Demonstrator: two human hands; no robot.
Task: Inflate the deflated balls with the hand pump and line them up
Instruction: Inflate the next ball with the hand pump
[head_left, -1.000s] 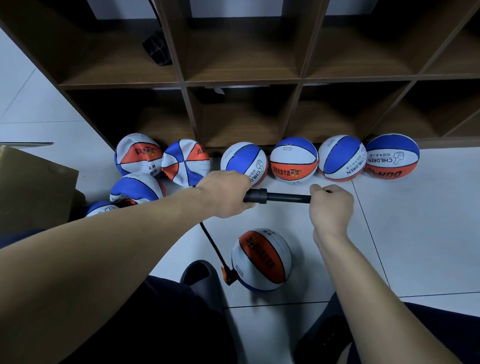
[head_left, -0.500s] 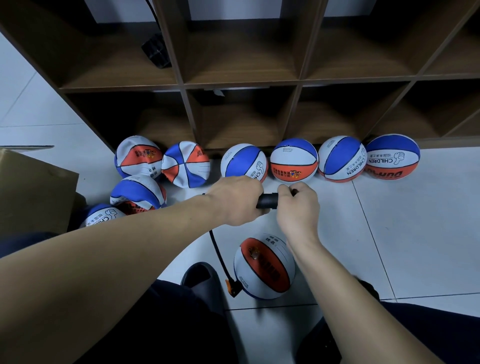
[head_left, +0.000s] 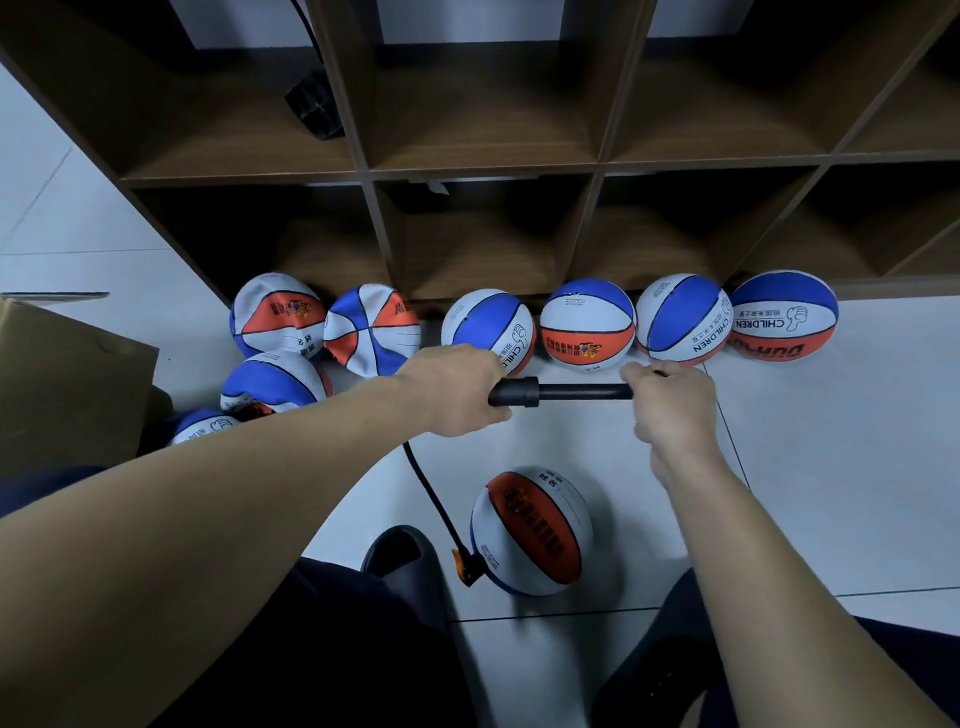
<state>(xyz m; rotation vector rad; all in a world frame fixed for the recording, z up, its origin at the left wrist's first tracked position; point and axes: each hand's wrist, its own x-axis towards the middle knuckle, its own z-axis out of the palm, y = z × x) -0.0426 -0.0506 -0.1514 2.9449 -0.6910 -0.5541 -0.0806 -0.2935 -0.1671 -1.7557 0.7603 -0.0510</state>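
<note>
Rubber, pebbled and printed in orange, white and blue, covers the ball on the floor tiles (head_left: 530, 530), which lies nearest, between the person's knees. An orange valve connector (head_left: 466, 567) touches its lower left side, and a thin black hose (head_left: 426, 488) runs from there up to the pump. This ball looks round, so by my judgement it is well on in filling; it should be light and springy and will roll freely on the smooth tile. It is best steadied with a whole palm, or pressed against a leg, not taken by the hose.

Further out, the hand pump (head_left: 558, 391) is held level above the floor. The left hand (head_left: 457, 389) has its fingers curled round the thick black barrel. The right hand (head_left: 670, 402) is closed round the handle end, with the slim rod exposed between the two hands. The pump is rigid plastic, light; the needle joint at the valve is the fragile point, and a sideways pull could bend it or work it loose.

Beyond the hands, four inflated balls (head_left: 587, 325) stand in a row, touching or nearly so, at the foot of the wooden shelf unit (head_left: 483, 171). To their left lie crumpled deflated balls (head_left: 371, 328), soft and limp; these will fold under a grip and are best taken by a pinch of loose skin near the valve.

A cardboard box (head_left: 62, 379) sits at far left.
</note>
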